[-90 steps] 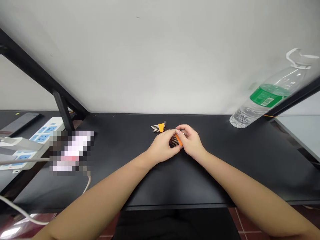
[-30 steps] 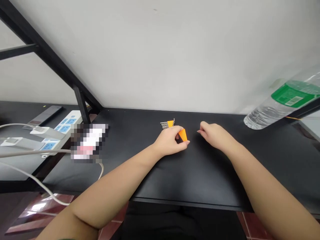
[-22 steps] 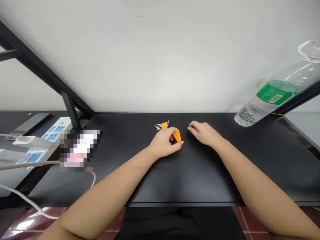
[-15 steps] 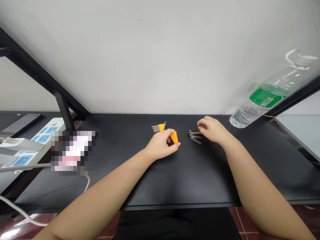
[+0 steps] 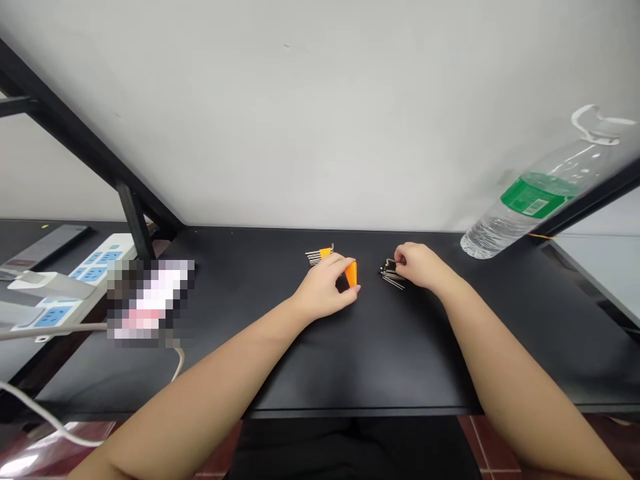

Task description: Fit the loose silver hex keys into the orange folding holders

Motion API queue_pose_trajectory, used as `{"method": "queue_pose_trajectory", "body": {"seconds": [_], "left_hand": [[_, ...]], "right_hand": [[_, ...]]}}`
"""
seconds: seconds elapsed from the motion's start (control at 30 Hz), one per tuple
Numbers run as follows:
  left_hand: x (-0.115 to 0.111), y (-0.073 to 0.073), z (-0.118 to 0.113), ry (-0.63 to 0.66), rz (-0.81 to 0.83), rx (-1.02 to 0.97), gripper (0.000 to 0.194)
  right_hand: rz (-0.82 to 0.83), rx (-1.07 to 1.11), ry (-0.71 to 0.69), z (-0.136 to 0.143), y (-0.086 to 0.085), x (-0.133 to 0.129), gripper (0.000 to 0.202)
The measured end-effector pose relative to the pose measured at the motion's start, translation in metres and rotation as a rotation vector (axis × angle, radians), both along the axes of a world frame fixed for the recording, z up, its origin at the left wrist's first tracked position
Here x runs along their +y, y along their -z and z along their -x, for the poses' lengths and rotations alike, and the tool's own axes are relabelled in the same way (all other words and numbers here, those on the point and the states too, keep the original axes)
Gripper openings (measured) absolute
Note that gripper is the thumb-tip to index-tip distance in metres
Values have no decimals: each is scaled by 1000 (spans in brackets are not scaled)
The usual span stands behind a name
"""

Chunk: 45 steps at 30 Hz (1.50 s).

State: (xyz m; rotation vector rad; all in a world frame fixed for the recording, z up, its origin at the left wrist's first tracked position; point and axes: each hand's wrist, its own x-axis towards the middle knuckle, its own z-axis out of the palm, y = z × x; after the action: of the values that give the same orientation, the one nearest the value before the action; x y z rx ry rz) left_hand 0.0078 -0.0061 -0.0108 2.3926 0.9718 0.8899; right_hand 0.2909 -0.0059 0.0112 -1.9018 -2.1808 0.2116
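My left hand (image 5: 327, 287) is closed around an orange plastic hex key holder (image 5: 352, 273), gripped on edge between thumb and fingers. Just behind that hand lies a second orange holder (image 5: 325, 253) with several hex keys (image 5: 314, 257) lined up in it, partly covered by my fingers. To the right, my right hand (image 5: 417, 265) pinches one L-shaped hex key (image 5: 391, 261), its bent end showing past the fingertips. Below it, a small loose pile of hex keys (image 5: 393, 280) rests on the black table.
A large clear water bottle (image 5: 520, 207) with a green label stands at the back right. On the left are a blurred-out phone-like object (image 5: 153, 300), a white power strip (image 5: 113, 250) with plugs, and pale cables (image 5: 45, 417). A grey wall backs the black table (image 5: 370, 373).
My right hand has closed its fingers and raised one hex key's bent end from the pile. My left hand keeps the orange holder nearly in place. The view has shifted slightly.
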Motion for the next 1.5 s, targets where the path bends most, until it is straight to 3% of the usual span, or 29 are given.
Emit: {"method": "queue_pose_trajectory", "body": {"seconds": [0.1, 0.2, 0.3, 0.4, 0.87, 1.13, 1.4, 1.5], "left_hand": [[1, 3, 0, -5, -9, -14, 53], [1, 5, -1, 0, 5, -17, 54], [-1, 4, -2, 10, 26, -19, 55], [-3, 2, -3, 24, 31, -37, 55], [-2, 4, -2, 56, 43, -99, 49], [-4, -1, -1, 128, 31, -124, 31], [-5, -2, -2, 150, 40, -132, 33], [-5, -2, -2, 142, 33, -137, 32]], "right_hand": [[-117, 229, 35, 4, -2, -3, 12], [-192, 630, 6, 19, -3, -9, 24], [-100, 1078, -118, 39, -2, -18, 23], [-41, 1278, -190, 55, -3, -27, 21], [-46, 1316, -207, 60, -11, -36, 21], [-14, 1227, -217, 45, -13, -35, 17], [-1, 1165, -367, 36, -16, -33, 9], [-16, 1084, -358, 30, -15, -32, 9]]}}
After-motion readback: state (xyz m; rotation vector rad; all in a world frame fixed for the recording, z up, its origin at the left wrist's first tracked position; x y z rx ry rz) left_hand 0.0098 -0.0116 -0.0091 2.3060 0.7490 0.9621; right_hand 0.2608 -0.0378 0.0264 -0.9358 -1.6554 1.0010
